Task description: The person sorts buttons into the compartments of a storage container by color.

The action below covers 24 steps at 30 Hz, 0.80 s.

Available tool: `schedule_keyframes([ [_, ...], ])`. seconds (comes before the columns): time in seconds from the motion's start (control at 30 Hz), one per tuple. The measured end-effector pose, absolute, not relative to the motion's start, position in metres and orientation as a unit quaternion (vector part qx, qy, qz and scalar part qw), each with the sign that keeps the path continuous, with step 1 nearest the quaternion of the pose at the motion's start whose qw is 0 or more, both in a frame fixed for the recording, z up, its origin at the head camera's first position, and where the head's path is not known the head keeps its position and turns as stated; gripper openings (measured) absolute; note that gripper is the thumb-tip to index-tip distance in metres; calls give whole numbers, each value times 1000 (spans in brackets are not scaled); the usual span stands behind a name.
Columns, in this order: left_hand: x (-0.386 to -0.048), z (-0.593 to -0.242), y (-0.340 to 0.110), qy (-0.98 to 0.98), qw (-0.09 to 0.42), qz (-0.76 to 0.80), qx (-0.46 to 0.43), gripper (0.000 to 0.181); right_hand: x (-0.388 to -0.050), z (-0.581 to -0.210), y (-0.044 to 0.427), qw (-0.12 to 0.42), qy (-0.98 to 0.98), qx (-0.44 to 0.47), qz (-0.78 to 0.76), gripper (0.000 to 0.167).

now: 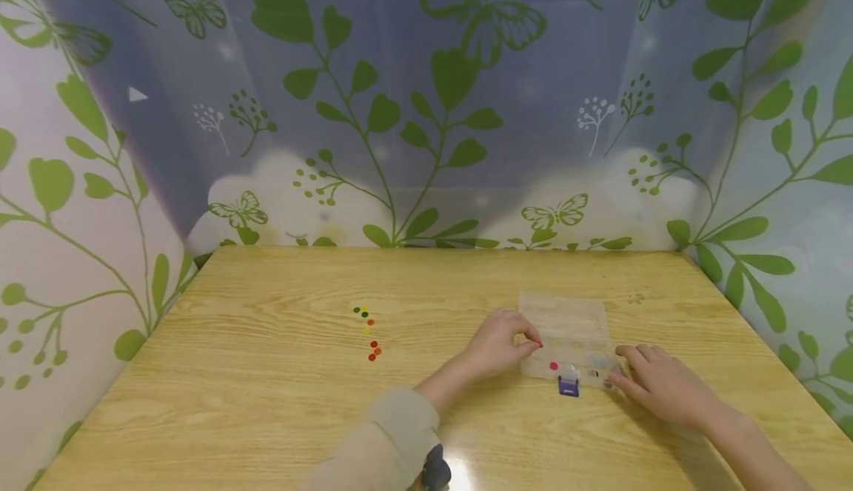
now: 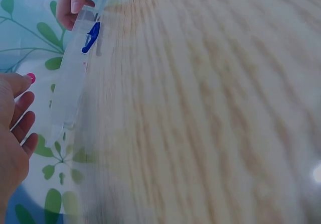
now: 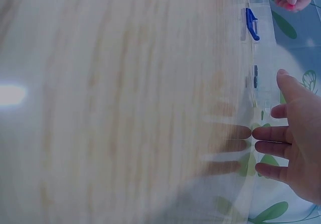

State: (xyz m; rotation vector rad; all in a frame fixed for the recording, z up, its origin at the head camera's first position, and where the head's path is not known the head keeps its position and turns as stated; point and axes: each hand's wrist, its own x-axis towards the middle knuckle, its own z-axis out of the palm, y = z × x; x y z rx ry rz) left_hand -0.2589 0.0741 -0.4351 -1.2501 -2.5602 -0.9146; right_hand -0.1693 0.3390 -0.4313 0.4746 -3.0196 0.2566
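My left hand point(image 1: 501, 341) pinches a small red disc point(image 2: 31, 78) between thumb and finger, over the left part of a clear plastic box point(image 1: 532, 371). The box's see-through lid point(image 1: 563, 318) lies tipped back, and a blue latch point(image 1: 569, 386) hangs at its front. Inside the box are a pinkish-red disc point(image 1: 554, 366) and a few dark bits point(image 1: 596, 374), too small to make out. At the box's right end is my right hand point(image 1: 666, 385), its fingers fairly straight and holding nothing; whether it touches the box I cannot tell.
Several green, yellow, orange and red discs point(image 1: 374, 344) lie in a loose line on the wooden table point(image 1: 233, 402), left of the box. Some small clear or brownish pieces point(image 1: 636, 299) sit behind the box to the right. A patterned curtain point(image 1: 400, 143) encloses the table's back and sides.
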Motion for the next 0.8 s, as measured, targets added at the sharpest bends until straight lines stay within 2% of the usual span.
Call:
schedule_keyframes([
  [0.23, -256, -434, 85, -858, 82, -272, -428, 8, -170, -432, 339, 43, -983, 157, 81, 48],
  [0.47, -252, -434, 94, -875, 49, -261, -406, 10, -170, -433, 340, 43, -984, 155, 80, 49],
  [0.8, -249, -440, 100, -881, 64, -233, -407, 8, -169, -433, 339, 48, -983, 157, 78, 47],
])
